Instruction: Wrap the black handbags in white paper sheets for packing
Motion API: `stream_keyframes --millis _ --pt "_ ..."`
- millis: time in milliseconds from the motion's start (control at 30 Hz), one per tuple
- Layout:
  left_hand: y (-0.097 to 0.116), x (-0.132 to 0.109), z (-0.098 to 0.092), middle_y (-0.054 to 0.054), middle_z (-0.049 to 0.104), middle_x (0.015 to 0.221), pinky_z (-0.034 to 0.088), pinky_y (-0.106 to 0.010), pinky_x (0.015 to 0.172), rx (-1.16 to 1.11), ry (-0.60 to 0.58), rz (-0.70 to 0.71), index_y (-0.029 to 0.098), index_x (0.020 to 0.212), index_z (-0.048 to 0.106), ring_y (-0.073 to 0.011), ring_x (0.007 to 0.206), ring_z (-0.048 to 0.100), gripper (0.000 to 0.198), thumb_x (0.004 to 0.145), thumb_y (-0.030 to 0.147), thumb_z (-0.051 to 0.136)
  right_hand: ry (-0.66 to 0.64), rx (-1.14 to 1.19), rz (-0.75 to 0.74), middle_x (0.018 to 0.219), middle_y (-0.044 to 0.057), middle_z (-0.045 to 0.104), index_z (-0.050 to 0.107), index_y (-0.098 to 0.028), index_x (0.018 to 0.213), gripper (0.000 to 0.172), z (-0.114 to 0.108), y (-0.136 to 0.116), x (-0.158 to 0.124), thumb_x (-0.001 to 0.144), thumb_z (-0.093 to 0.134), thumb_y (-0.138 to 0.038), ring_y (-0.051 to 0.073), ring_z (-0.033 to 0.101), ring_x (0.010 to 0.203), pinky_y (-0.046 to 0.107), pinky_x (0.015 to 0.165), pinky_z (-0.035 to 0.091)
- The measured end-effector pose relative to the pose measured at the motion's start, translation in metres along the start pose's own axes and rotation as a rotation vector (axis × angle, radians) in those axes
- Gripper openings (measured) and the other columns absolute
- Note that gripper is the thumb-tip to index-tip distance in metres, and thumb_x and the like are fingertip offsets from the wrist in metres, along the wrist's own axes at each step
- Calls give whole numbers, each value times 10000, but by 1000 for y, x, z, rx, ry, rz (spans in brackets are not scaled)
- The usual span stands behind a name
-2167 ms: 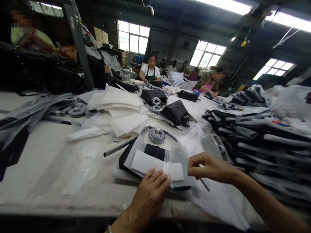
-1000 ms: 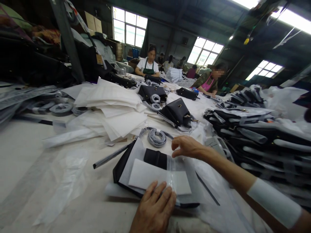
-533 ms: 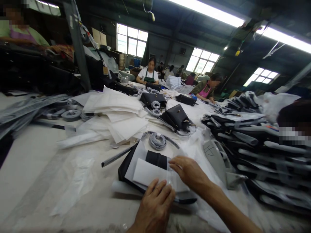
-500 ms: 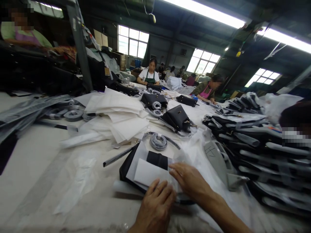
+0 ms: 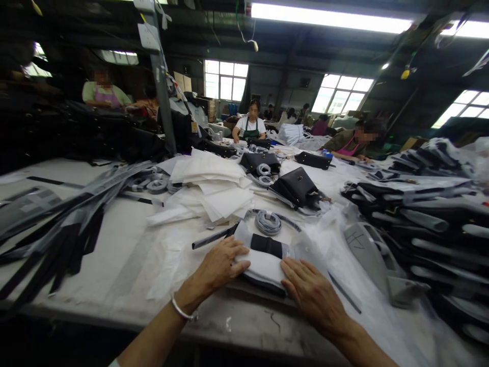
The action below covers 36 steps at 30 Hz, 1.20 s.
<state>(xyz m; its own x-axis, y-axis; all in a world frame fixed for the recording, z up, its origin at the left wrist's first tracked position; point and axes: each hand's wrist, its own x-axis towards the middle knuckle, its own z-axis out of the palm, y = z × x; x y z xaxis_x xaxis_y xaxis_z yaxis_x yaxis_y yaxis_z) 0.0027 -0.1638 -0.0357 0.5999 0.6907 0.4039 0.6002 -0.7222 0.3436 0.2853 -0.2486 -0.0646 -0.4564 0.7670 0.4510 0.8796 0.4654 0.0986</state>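
A black bag (image 5: 250,285) lies flat at the table's front edge, mostly hidden under a folded white sheet (image 5: 263,266) and a clear plastic wrap. My left hand (image 5: 221,262) rests on the left side of the sheet, fingers stretched and thumb apart. On the right side, my right hand (image 5: 311,288) lies flat with its fingers extended over the sheet's edge. A black panel (image 5: 266,245) shows just beyond the sheet. Behind the bag sits a plastic-wrapped coiled strap (image 5: 268,223).
White sheets (image 5: 214,178) are piled beyond the bag. Wrapped black strips (image 5: 82,219) lie to the left. Stacked black bags (image 5: 431,229) and a grey curved piece (image 5: 369,260) stand at the right. Another black bag (image 5: 298,188) sits farther back; co-workers sit across the table.
My left hand has moved from the bag's front to the left side of the white sheet. My right hand has shifted down along its right edge. The camera view has turned left.
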Motion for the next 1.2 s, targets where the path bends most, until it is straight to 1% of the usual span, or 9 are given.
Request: stream_keyframes --millis 100,200,333,500,700,833,1000,1100,1200 --pt "9 -23 6 -29 721 1168 526 -402 1008 -3 -2 -33 253 1152 701 -227 1124 649 265 892 305 707 -66 93 -114 1303 109 669 618 -177 1308 346 -7 28 8 1016 453 -262 242 638 1197 441 1051 513" --pt "25 -43 13 -41 679 1269 538 -441 986 70 35 -66 281 1242 656 -250 1176 623 319 928 335 662 -102 167 -183 1293 105 676 623 -184 1304 339 -18 39 21 1006 478 -255 239 636 1202 487 1109 456" --pt "29 -50 21 -44 611 1379 457 -544 1064 181 138 24 306 1297 607 -280 1301 534 348 950 324 631 -81 230 -164 1403 140 588 530 -166 1409 455 -22 1 36 975 563 -297 265 538 1320 538 1172 360" --pt "19 -55 21 -114 613 1364 460 -511 1085 121 112 269 182 1379 513 -254 1342 502 438 951 216 598 -40 288 -104 1375 153 608 540 -148 1394 444 0 -48 31 956 551 -223 272 565 1292 508 1093 475" --pt "21 -58 14 -95 532 1459 494 -497 1063 13 77 187 257 1342 561 -280 1369 474 544 846 47 639 -39 264 -54 1433 169 553 450 -125 1459 580 10 -53 24 904 592 -215 298 501 1349 552 1112 436" --pt "26 -56 11 -60 601 1387 483 -454 1088 -164 93 72 255 1194 661 -248 1360 487 364 875 83 634 -31 185 -16 1459 154 530 429 -136 1471 581 17 -64 22 901 544 -140 309 469 1372 591 1131 381" --pt "28 -49 17 -38 721 1121 515 -376 1053 -294 186 32 216 990 684 -191 1147 651 161 904 95 622 12 152 36 1430 125 568 493 -156 1422 498 24 -74 23 926 537 -159 314 494 1347 592 1151 325" --pt "27 -55 30 -34 727 1025 531 -349 1024 -213 244 58 201 955 651 -176 1103 669 183 929 62 535 32 160 23 1423 107 578 530 -179 1394 460 25 -75 24 934 550 -175 317 490 1350 584 1165 293" --pt "26 -67 40 -61 721 1053 518 -412 1036 1 282 159 193 1085 630 -217 1196 623 236 943 66 491 56 165 1 1418 95 584 542 -197 1386 451 24 -75 23 937 545 -156 302 492 1351 574 1179 271"
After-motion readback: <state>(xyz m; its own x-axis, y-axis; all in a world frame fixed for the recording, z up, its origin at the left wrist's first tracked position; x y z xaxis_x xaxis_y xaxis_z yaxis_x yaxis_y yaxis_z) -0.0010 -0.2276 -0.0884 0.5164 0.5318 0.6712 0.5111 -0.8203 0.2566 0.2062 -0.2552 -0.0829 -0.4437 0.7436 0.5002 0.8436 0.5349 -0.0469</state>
